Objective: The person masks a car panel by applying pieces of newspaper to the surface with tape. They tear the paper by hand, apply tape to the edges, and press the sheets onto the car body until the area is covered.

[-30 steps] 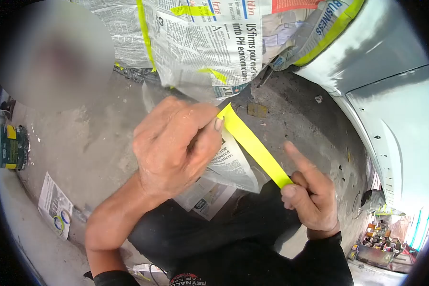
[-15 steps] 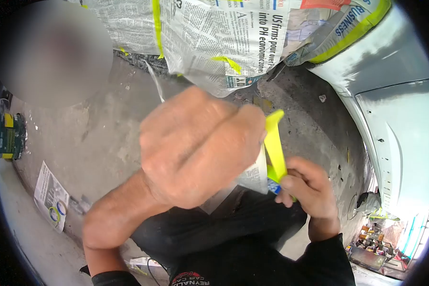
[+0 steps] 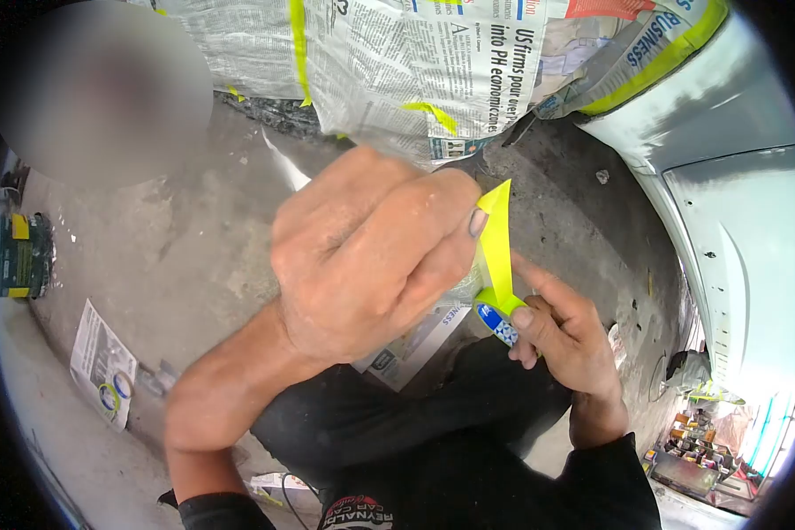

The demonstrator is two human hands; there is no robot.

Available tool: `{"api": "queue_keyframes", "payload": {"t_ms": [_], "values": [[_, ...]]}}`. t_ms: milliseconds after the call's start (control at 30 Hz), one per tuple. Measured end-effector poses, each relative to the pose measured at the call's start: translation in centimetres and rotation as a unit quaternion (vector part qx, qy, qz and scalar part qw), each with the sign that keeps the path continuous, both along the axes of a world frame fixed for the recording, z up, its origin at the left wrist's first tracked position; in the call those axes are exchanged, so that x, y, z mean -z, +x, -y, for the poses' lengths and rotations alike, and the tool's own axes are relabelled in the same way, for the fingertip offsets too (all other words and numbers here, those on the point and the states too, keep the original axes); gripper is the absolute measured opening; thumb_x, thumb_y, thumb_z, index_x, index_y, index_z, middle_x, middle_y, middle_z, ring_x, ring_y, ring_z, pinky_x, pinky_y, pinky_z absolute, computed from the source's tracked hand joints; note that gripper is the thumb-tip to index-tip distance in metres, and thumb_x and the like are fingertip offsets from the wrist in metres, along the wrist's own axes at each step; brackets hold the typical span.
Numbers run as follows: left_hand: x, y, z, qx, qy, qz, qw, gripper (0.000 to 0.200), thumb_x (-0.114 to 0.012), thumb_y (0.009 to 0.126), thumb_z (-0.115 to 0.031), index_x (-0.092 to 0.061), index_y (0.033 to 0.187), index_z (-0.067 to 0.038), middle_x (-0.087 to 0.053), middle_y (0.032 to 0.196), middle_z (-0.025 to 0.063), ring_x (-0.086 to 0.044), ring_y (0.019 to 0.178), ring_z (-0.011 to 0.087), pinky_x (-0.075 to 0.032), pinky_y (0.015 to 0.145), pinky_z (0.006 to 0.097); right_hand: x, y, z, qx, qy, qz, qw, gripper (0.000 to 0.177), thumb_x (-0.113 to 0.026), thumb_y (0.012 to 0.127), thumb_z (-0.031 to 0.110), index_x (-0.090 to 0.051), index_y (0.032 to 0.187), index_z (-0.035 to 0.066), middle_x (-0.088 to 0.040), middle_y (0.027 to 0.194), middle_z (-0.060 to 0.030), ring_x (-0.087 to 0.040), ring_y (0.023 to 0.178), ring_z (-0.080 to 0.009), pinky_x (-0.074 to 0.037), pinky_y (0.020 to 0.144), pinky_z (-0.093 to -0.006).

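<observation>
My left hand is closed, its thumb and fingers pinching the free end of a bright yellow-green tape strip. The strip runs down to a roll of masking tape with a blue and white core. My right hand grips that roll, thumb over its edge and fingers around it. Below my left hand shows part of a newspaper sheet, close over my lap and partly hidden by the hand. A white paper corner sticks out beyond my knuckles.
Ahead, a car part is covered with taped newspaper. A pale car body panel curves along the right. On the left lie a paper with tape rolls and a green container. A person, blurred, is at upper left.
The tape strip now stands straighter between my hands, and the roll's core has turned into view. My left hand has shifted slightly, and more newspaper shows beneath it.
</observation>
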State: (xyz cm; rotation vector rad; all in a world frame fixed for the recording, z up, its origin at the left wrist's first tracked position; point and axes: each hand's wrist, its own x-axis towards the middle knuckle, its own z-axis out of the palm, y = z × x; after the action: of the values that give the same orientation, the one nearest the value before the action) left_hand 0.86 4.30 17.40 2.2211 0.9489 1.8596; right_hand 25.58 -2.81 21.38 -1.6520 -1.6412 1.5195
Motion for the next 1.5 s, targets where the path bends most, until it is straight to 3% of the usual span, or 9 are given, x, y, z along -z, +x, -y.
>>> {"api": "queue_keyframes", "payload": {"t_ms": [367, 567, 800, 1000, 1100, 1267, 1367, 1433, 1500], "values": [[-1.2, -0.2, 1.3, 0.062, -0.004, -0.053, 0.997, 0.01, -0.074, 0.083, -0.003, -0.069, 0.092, -0.001, -0.069, 0.077, 0.0094, -0.061, 0.059, 0.0234, -0.046, 0.052, 0.0343, 1.0, -0.5, -2.1, 0.0, -0.087, -0.055, 0.995, 0.046, -0.05, 0.099, 0.005, -0.05, 0.144, 0.006, -0.061, 0.074, -0.0043, -0.06, 0.059, -0.0102, -0.05, 0.057, -0.0244], [-1.4, 0.5, 1.5, 0.052, 0.006, 0.022, 0.998, 0.02, -0.074, 0.069, 0.0, -0.07, 0.088, -0.001, -0.068, 0.073, 0.0075, -0.059, 0.057, 0.0208, -0.046, 0.053, 0.0328, 1.8, -0.5, -2.2, 0.034, -0.058, -0.113, 0.991, 0.012, -0.052, 0.097, 0.004, -0.057, 0.108, 0.002, -0.062, 0.074, -0.0049, -0.06, 0.056, -0.0112, -0.048, 0.05, -0.0245], [-1.4, 0.1, 1.9, 0.05, -0.012, 0.042, 0.998, 0.017, -0.073, 0.073, 0.0, -0.068, 0.089, -0.001, -0.059, 0.07, 0.0069, -0.057, 0.059, 0.0246, -0.045, 0.053, 0.0335, 2.5, -1.3, -1.9, 0.035, 0.094, 0.002, 0.995, 0.007, -0.058, 0.098, 0.005, -0.059, 0.093, 0.001, -0.061, 0.065, -0.0027, -0.056, 0.052, -0.0074, -0.04, 0.046, -0.0232], [-1.4, -0.3, 2.0, 0.037, -0.015, 0.064, 0.997, 0.018, -0.072, 0.076, 0.0, -0.066, 0.093, 0.0, -0.055, 0.069, 0.0096, -0.058, 0.06, 0.0271, -0.046, 0.054, 0.0358, 3.7, -2.0, -1.0, 0.023, 0.298, 0.12, 0.947, 0.009, -0.058, 0.098, 0.005, -0.058, 0.092, -0.001, -0.059, 0.065, -0.0111, -0.056, 0.056, -0.0145, -0.042, 0.053, -0.0318], [-1.5, -0.5, 2.0, 0.029, -0.039, 0.069, 0.996, 0.015, -0.07, 0.079, -0.002, -0.066, 0.093, 0.0, -0.055, 0.069, 0.0111, -0.058, 0.06, 0.0277, -0.047, 0.054, 0.037, 4.8, -1.9, -1.8, 0.022, 0.357, 0.099, 0.929, 0.016, -0.056, 0.102, 0.01, -0.056, 0.088, 0.002, -0.054, 0.059, -0.0014, -0.05, 0.05, -0.007, -0.038, 0.046, -0.0269], [-1.2, -2.2, 1.2, 0.001, -0.129, 0.102, 0.986, 0.014, -0.069, 0.085, -0.006, -0.066, 0.096, 0.001, -0.061, 0.078, 0.0133, -0.062, 0.068, 0.0247, -0.05, 0.061, 0.0334, 1.7, -2.7, -2.4, -0.038, 0.304, 0.137, 0.942, 0.008, -0.06, 0.095, 0.006, -0.057, 0.091, -0.001, -0.061, 0.07, -0.0208, -0.063, 0.063, -0.0369, -0.048, 0.059, -0.0412], [-3.4, -4.2, 0.8, -0.008, -0.214, 0.344, 0.914, 0.016, -0.068, 0.089, -0.011, -0.066, 0.098, 0.002, -0.065, 0.092, 0.0128, -0.064, 0.085, 0.0259, -0.05, 0.077, 0.0343, 0.8, -2.8, -2.9, -0.061, 0.31, 0.165, 0.934, 0.009, -0.062, 0.093, 0.007, -0.058, 0.092, -0.001, -0.062, 0.074, -0.0243, -0.064, 0.07, -0.0445, -0.049, 0.062, -0.0456], [-5.3, -2.8, 1.7, -0.07, -0.089, 0.075, 0.991, 0.018, -0.067, 0.088, -0.014, -0.067, 0.098, 0.001, -0.065, 0.097, 0.0123, -0.061, 0.092, 0.0273, -0.048, 0.085, 0.0372, 0.8, -3.2, -3.1, -0.076, 0.329, 0.171, 0.926, 0.01, -0.063, 0.092, 0.007, -0.058, 0.093, -0.001, -0.063, 0.076, -0.0251, -0.064, 0.074, -0.0461, -0.05, 0.063, -0.0481], [-5.2, -0.6, 2.6, -0.089, -0.017, -0.163, 0.982, 0.019, -0.067, 0.086, -0.016, -0.067, 0.096, 0.0, -0.065, 0.098, 0.0117, -0.06, 0.096, 0.028, -0.046, 0.09, 0.0402, 1.8, -3.4, -3.1, -0.103, 0.365, 0.171, 0.909, 0.011, -0.064, 0.09, 0.008, -0.059, 0.093, -0.001, -0.064, 0.077, -0.0247, -0.066, 0.076, -0.0456, -0.051, 0.065, -0.05]]}}
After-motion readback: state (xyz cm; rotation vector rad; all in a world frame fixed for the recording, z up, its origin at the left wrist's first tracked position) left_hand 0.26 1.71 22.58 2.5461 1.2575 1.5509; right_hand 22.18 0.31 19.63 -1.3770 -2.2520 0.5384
